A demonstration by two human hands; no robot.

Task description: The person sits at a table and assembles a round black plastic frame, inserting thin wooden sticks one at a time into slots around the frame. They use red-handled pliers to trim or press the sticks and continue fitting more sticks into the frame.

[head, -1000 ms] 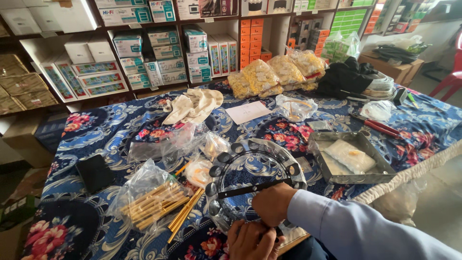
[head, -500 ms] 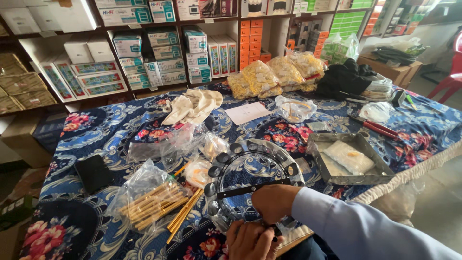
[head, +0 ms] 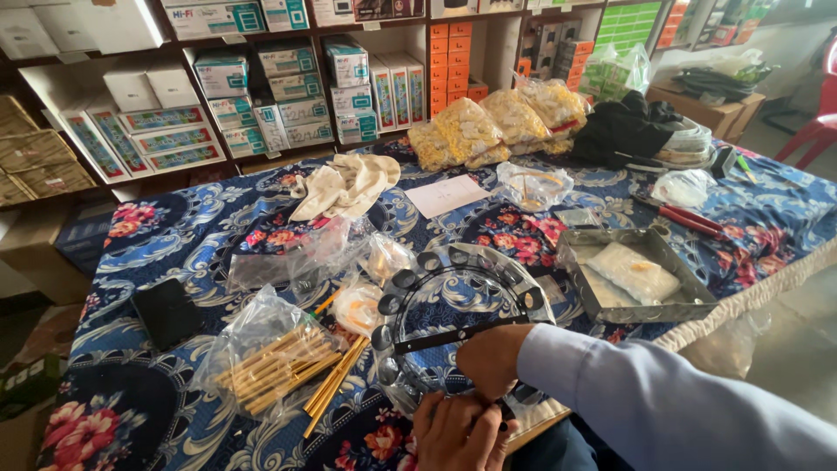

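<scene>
The round metal frame [head: 462,296] with dark cup-shaped holders around its ring lies on the flowered tablecloth [head: 174,235], directly in front of you, at the near table edge. A dark bar crosses its near part. Your right hand [head: 490,359] is closed on this bar at the near rim. Your left hand [head: 458,432] is just below it, touching the frame's near side with bent fingers; what it grips I cannot tell. I judge you are fixing 1 part to the frame, so the next move needs a steady frame and small finger work. Left of it lie brass rods [head: 331,388], and a metal tray [head: 636,275] stands to the right.
</scene>
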